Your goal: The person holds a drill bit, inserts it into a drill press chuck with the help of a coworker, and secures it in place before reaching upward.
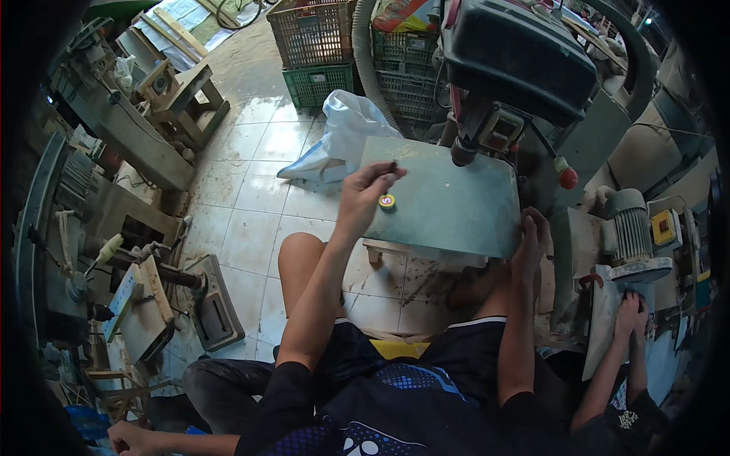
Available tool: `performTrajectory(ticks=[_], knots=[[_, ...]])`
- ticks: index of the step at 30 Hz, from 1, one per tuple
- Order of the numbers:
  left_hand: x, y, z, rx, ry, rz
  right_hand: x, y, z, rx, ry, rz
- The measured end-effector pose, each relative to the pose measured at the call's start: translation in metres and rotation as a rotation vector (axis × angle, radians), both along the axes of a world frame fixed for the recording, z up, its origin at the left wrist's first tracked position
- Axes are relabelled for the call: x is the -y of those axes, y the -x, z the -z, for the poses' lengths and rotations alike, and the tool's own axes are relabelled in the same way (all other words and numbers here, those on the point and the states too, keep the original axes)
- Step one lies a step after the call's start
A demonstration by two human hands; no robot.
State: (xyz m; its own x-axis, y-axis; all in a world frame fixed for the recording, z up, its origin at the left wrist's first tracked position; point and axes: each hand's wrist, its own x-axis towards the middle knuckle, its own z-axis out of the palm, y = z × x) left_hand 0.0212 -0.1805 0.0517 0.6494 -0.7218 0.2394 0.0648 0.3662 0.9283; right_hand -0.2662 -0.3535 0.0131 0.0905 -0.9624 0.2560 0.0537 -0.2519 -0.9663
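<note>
My left hand (pixel 371 186) pinches a small dark piece, too small to name, over the left part of the grey-green worktable (pixel 445 220) of a machine. Just below that hand a small round yellow tin (pixel 386 202) with a printed top lies on the surface. My right hand (pixel 532 235) is at the table's right edge with its fingers curled round it. The black drill-press-like machine head (pixel 517 61) hangs over the back right, with a red-knobbed lever (pixel 566 177).
Two co-workers' arms show at lower right (pixel 623 334) and lower left (pixel 137 439). A motorized machine (pixel 631 235) stands right. More machines (pixel 163 300) line the left. Crates (pixel 308 45) and a white sack (pixel 327 144) are behind the table on the tiled floor (pixel 236 190).
</note>
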Motion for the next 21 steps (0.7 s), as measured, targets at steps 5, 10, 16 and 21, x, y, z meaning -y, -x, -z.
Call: performTrajectory(ticks=[5,10,16,21], knots=[[0.042,0.018,-0.004,0.184,-0.037,0.238,0.001,0.0,0.003,0.015,0.016,0.004],[0.079,-0.028,-0.008,0.015,-0.04,0.074,0.004,0.003,0.009,-0.103,0.089,0.022],[0.101,-0.14,0.012,-0.003,-0.164,0.047,0.0,-0.004,0.004,-0.208,0.122,-0.008],[0.132,-0.174,0.058,-0.063,-0.258,0.071,-0.009,-0.013,-0.003,-0.339,0.117,0.083]])
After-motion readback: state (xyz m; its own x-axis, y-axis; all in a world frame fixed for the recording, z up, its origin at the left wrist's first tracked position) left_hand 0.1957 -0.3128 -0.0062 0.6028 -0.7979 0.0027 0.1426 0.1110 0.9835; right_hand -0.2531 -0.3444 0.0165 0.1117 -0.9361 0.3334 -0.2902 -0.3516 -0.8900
